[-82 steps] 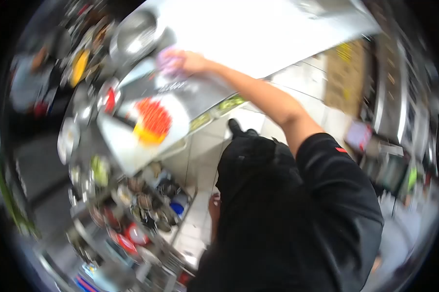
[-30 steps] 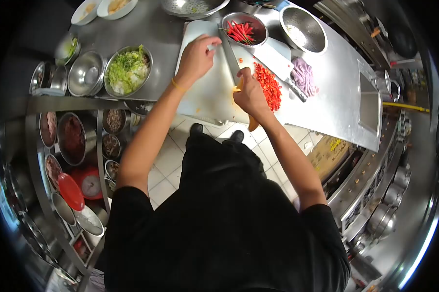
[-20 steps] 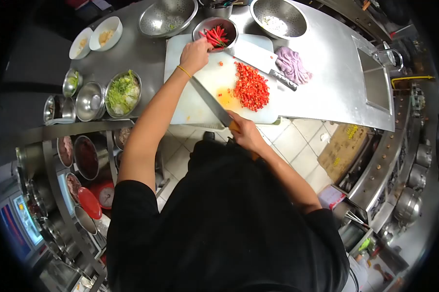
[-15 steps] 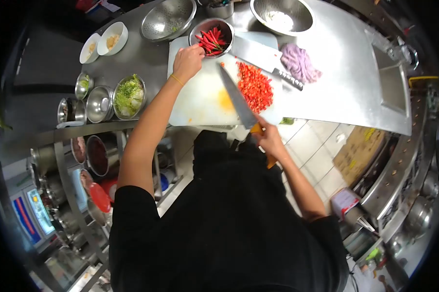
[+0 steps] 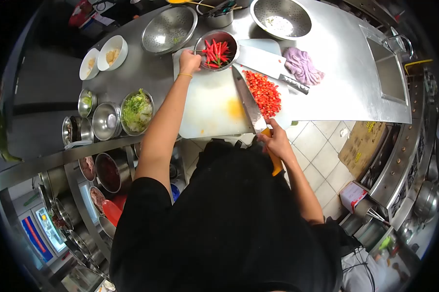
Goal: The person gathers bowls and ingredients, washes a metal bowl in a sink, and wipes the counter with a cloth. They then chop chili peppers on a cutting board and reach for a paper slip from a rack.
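Observation:
My left hand [image 5: 189, 61] reaches to the rim of a steel bowl of whole red chillies [image 5: 217, 49] at the far edge of the white cutting board [image 5: 210, 108]. Whether it holds a chilli I cannot tell. My right hand [image 5: 277, 141] grips the orange handle of a long knife [image 5: 249, 106], whose blade lies across the board beside a pile of chopped red chilli [image 5: 263, 92]. A cleaver [image 5: 265, 63] rests behind that pile.
A purple cloth [image 5: 302, 65] lies right of the cleaver on the steel counter [image 5: 336, 92]. Colanders [image 5: 170, 29] and a steel bowl [image 5: 279, 18] stand at the back. A bowl of chopped greens [image 5: 137, 111] and small white bowls [image 5: 102, 56] sit left. Shelves of containers lie lower left.
My left hand has gone from the board up to the chilli bowl. My right hand has drawn the knife back toward the board's near edge, beside the chopped pile.

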Demonstrator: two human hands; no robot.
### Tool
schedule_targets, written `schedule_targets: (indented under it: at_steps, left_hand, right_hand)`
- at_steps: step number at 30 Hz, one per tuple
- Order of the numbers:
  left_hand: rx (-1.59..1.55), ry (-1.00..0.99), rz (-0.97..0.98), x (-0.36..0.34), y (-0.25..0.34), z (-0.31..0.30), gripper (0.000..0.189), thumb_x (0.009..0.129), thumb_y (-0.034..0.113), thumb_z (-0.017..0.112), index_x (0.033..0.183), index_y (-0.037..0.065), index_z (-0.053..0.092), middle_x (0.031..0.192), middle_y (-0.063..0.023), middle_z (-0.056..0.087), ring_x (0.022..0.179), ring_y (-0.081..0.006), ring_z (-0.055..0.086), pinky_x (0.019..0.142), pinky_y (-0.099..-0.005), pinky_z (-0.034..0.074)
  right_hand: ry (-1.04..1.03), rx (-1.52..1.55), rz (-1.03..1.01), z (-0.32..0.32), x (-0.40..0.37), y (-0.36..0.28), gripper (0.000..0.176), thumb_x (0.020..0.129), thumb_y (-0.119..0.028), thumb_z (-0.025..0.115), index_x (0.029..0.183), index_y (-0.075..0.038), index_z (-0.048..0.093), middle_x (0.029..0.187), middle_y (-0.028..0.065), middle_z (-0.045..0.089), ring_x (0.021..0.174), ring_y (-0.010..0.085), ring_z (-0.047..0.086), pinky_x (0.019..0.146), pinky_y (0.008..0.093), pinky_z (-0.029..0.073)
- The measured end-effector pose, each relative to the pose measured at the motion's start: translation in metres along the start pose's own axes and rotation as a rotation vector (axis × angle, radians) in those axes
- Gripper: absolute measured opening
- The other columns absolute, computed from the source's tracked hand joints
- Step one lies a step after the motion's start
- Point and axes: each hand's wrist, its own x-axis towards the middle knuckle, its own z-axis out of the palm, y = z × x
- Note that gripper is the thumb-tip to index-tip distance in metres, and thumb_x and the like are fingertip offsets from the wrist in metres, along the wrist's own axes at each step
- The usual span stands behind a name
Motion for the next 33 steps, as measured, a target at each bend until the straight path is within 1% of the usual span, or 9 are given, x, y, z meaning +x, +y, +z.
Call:
schedule_targets:
  at_steps: [7,19,20,23,25,27,28,31,33]
  left_hand:
    - [-0.722,-0.073,-0.099,-0.044,-0.079,-0.072,0.014,0.071,-0.001,0.056,0.084,-0.001,0.052,0.072,-0.0072,0.056,0.054,-0.0168,0.055,0.041,-0.0287,0.047]
    - [-1.397,0.555,-0.395,-0.047,-0.109,-0.055,0.052,0.077,-0.007,0.051,0.123,-0.002,0.028,0.113,-0.0193,0.048,0.084,-0.027,0.059,0.066,-0.0399,0.057]
    - [-1.369,0.647,-0.356,-0.055,-0.097,-0.053,0.018,0.086,0.003,0.049,0.102,-0.005,0.047,0.095,-0.0157,0.055,0.079,-0.0273,0.058,0.072,-0.0426,0.056]
    - [-1.56,0.396,-0.555,-0.079,-0.089,-0.065,0.02,0.086,0.006,0.049,0.102,-0.006,0.047,0.098,-0.0173,0.054,0.081,-0.0267,0.058,0.074,-0.0405,0.056]
    - [-1.501,0.243,-0.506,-0.102,-0.093,-0.076,0.018,0.087,0.009,0.05,0.1,-0.004,0.051,0.092,-0.0145,0.057,0.073,-0.0226,0.059,0.068,-0.0356,0.056]
    - [-0.914,-0.151,-0.108,-0.115,-0.084,-0.095,0.013,0.086,0.009,0.05,0.092,-0.001,0.056,0.075,-0.0106,0.06,0.058,-0.0185,0.06,0.052,-0.0294,0.052]
    - [-0.73,-0.005,0.096,-0.105,-0.08,-0.098,0.012,0.086,0.009,0.051,0.087,-0.001,0.058,0.068,-0.0063,0.06,0.049,-0.0158,0.058,0.047,-0.0259,0.049]
    - [0.083,0.315,0.546,-0.041,-0.082,-0.115,0.014,0.078,0.009,0.057,0.085,-0.002,0.06,0.075,-0.0147,0.062,0.064,-0.0279,0.062,0.058,-0.0378,0.05]
    - [0.662,0.254,0.561,-0.012,-0.077,-0.123,0.017,0.074,0.016,0.06,0.08,0.0,0.06,0.085,-0.0177,0.06,0.075,-0.035,0.06,0.066,-0.0444,0.048]
  right_hand:
    - [0.099,-0.01,-0.081,0.03,0.01,-0.01,0.03,0.079,0.0,0.057,0.106,0.001,0.044,0.067,0.0098,0.06,0.045,0.0141,0.055,0.04,0.0262,0.042]
    - [-0.049,0.031,-0.109,0.055,0.043,-0.027,0.035,0.074,0.001,0.055,0.107,0.002,0.045,0.071,0.0154,0.061,0.044,0.017,0.055,0.04,0.0291,0.042]
    - [-0.025,-0.022,-0.133,0.053,0.045,-0.025,0.037,0.073,0.0,0.055,0.109,0.002,0.045,0.071,0.015,0.061,0.044,0.0168,0.055,0.04,0.0292,0.043]
    - [0.0,-0.07,-0.129,0.047,0.04,-0.029,0.042,0.071,0.0,0.054,0.112,0.002,0.046,0.07,0.0127,0.061,0.044,0.0159,0.054,0.041,0.0288,0.043]
    - [-0.04,-0.017,-0.106,0.042,0.041,-0.029,0.045,0.07,-0.001,0.053,0.115,0.001,0.047,0.068,0.0107,0.06,0.042,0.0152,0.053,0.04,0.0282,0.043]
    - [-0.085,0.024,-0.135,0.038,0.049,-0.014,0.047,0.07,0.0,0.052,0.116,0.001,0.048,0.067,0.0097,0.059,0.042,0.0149,0.052,0.04,0.0277,0.043]
    - [-0.097,0.029,-0.142,0.036,0.05,-0.016,0.046,0.07,0.0,0.052,0.115,0.001,0.049,0.066,0.0095,0.059,0.042,0.0147,0.052,0.04,0.0277,0.043]
    - [-0.066,0.018,-0.151,0.029,0.04,-0.015,0.041,0.07,-0.001,0.053,0.111,0.002,0.051,0.066,0.0095,0.058,0.043,0.0149,0.053,0.04,0.0276,0.044]
    - [-0.092,-0.048,-0.16,0.025,0.049,-0.01,0.038,0.07,-0.003,0.054,0.108,0.003,0.052,0.065,0.0101,0.058,0.044,0.0158,0.054,0.041,0.0286,0.045]
